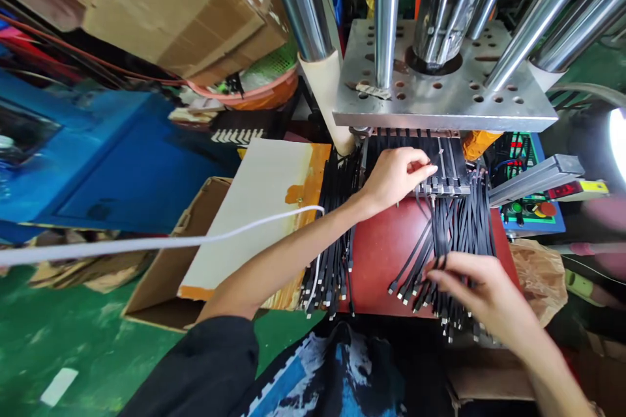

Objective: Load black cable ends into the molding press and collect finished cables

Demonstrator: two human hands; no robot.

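My left hand [394,177] reaches over the black slotted mould [452,159] under the press. Its thumb and forefinger are pinched together near the mould's front; what is between them, if anything, is too small to make out. Lower on the right, my right hand [476,283] is closed around a black cable [439,234] that runs up toward the mould's front edge. Beside and beneath that hand lies a bundle of black cables [482,215] with metal plugs at their near ends. Another bundle of black cables [335,234] lies left of the reddish-brown work surface [384,254].
Above the mould hangs a thick steel press plate [440,114] between shiny columns. A white-topped board [254,202] and a cardboard box [161,293] stand left, with a white cord [254,221] crossing them. A control panel [533,208] with buttons is right.
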